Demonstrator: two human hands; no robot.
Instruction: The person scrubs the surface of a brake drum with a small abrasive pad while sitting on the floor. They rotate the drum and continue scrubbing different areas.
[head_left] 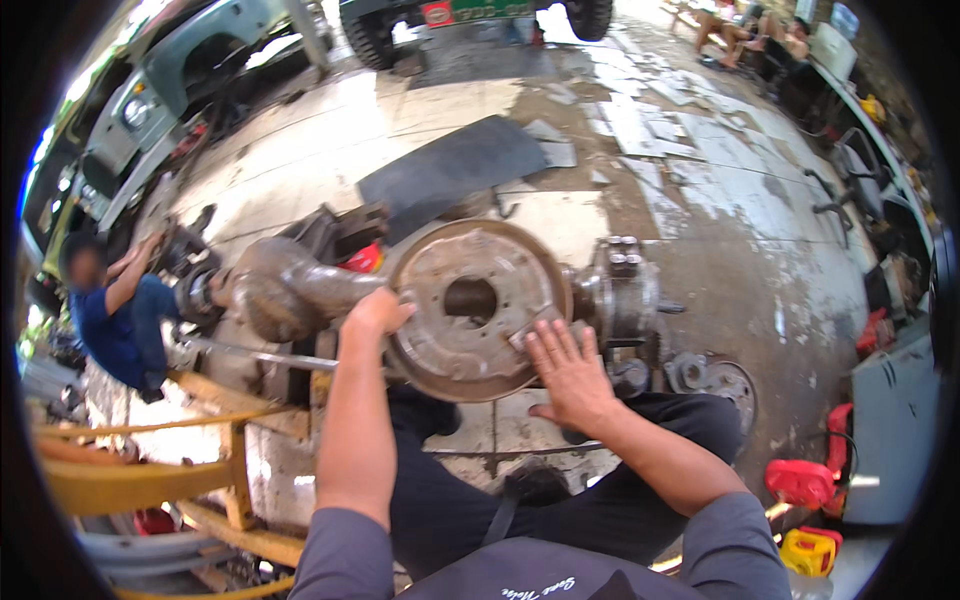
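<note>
A round, brownish brake backing plate point(440, 290) with a large hole in its middle stands in front of me, its face tilted up toward me. My left hand point(378, 313) grips the plate's left rim, thumb on the face and the other fingers mostly hidden. Spread flat, my right hand point(572, 380) lies on the lower right part of the plate. Beneath its fingertips is a small greyish flat patch point(523, 334); whether it is a loose piece or part of the plate I cannot make out. Behind the plate, a rusty axle housing point(275, 290) reaches left, and a metal hub point(622, 290) sits at right.
A dark sheet point(450, 175) lies on the tiled floor ahead. At left, a person in blue point(120, 320) crouches by the axle's end. A yellow frame point(150, 485) is at lower left. Loose round parts point(730, 385) and a red tool point(800, 483) lie to the right.
</note>
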